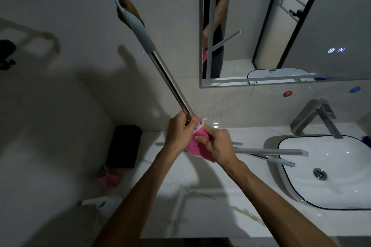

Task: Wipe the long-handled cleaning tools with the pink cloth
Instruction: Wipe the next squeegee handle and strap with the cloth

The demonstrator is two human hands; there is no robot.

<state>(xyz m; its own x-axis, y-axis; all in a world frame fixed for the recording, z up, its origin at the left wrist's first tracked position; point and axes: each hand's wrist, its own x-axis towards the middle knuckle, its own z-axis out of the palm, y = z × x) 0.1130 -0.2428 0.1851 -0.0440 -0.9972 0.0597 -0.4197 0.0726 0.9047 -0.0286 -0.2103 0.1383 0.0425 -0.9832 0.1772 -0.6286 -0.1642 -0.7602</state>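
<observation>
A long-handled tool (168, 80) with a steel shaft and a pale blue grip slants up and to the left from my hands. My left hand (180, 132) grips the shaft low down. Just below it, my right hand (217, 144) holds the pink cloth (195, 145) bunched around the tool's lower end. The tool's head is hidden by the cloth and my hands. A second long tool (270, 151), with a grey bar and a blue-tipped handle, lies on the counter and reaches out over the sink.
A white marble counter (200, 204) runs below my arms, with a white sink (329, 170) and steel faucet (319, 118) at the right. A mirror (281, 26) hangs above. A black object (123, 145), pink item (110, 178) and spray bottle (100, 203) sit at the left.
</observation>
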